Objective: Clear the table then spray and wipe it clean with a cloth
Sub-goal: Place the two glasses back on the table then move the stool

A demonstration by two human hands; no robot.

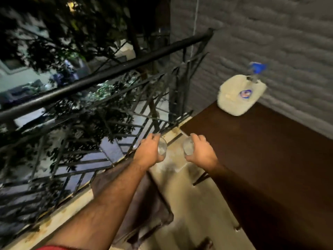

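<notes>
A dark brown table (266, 159) fills the right side, against a grey wall. At its far corner lies a folded cream cloth (239, 95) with a blue-topped spray bottle (255, 72) standing on or just behind it. My left hand (148, 152) grips a clear drinking glass (162, 146), held over the floor to the left of the table. My right hand (201, 150) grips a second clear glass (188, 146) beside the table's left edge. Both glasses are tilted and blurred.
A black metal balcony railing (111, 76) runs along the left, with trees and a street below. A dark brown fabric-covered seat (142, 201) stands by the railing. Pale concrete floor (194, 204) lies between the seat and the table.
</notes>
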